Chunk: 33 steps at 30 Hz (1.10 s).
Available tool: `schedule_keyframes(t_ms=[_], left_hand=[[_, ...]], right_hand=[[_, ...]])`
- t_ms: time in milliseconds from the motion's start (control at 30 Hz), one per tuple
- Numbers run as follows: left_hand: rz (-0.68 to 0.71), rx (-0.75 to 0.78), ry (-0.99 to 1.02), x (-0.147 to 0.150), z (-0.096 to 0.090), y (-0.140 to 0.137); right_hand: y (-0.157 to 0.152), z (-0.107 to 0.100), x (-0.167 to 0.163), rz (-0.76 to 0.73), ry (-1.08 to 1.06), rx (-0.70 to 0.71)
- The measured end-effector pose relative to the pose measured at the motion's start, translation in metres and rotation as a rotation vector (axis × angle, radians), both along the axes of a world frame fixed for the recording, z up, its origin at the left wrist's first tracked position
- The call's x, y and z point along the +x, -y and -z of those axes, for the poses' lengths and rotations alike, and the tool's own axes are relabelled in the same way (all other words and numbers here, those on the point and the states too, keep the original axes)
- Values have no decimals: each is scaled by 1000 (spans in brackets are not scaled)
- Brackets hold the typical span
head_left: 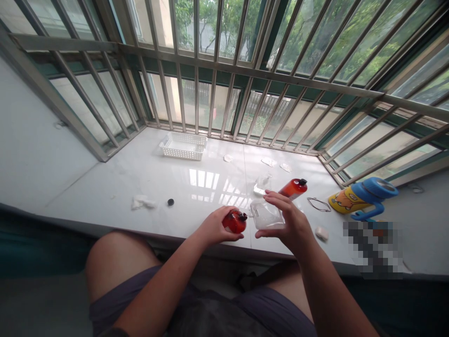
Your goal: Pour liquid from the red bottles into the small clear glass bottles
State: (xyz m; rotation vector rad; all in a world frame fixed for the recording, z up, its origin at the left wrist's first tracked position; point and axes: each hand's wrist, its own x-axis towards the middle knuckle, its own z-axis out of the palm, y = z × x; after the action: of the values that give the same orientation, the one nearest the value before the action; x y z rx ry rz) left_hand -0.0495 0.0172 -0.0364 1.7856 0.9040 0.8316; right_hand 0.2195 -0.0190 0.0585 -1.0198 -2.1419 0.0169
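Note:
My left hand [217,225] is closed around a small red bottle [234,222] with a dark top, held just above the front of the white sill. Beside it, my right hand [289,217] grips a clear plastic container [266,215] between thumb and fingers. The bottle and the container are close together, and I cannot tell whether they touch. Behind my right hand a second red bottle [293,188] with a black cap is partly hidden by my fingers. Another clear plastic piece [261,186] lies beyond the container. To the left, a small black cap [170,202] rests on the sill.
A white perforated basket [184,147] sits at the back left. Crumpled white tissue [143,202] lies at the left, with more scraps toward the window bars. On the right are a dark thin loop [318,204], a pale lump [322,233] and a blue-and-yellow water bottle [365,196]. One patch is pixelated.

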Motion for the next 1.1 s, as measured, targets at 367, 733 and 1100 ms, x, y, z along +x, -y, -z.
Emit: schedule_keyframes(t_ms=[367,733,1100], left_hand=[[8,14,-13,0,3,-1],[6,9,-1,0,0,0],[11,11,1,-1,-1,0]], right_hand=[[-2,-8,-1,-31,57,9],[-6,-15,-3,-69,107,30],[-10,-24,-9,-137,186,38]])
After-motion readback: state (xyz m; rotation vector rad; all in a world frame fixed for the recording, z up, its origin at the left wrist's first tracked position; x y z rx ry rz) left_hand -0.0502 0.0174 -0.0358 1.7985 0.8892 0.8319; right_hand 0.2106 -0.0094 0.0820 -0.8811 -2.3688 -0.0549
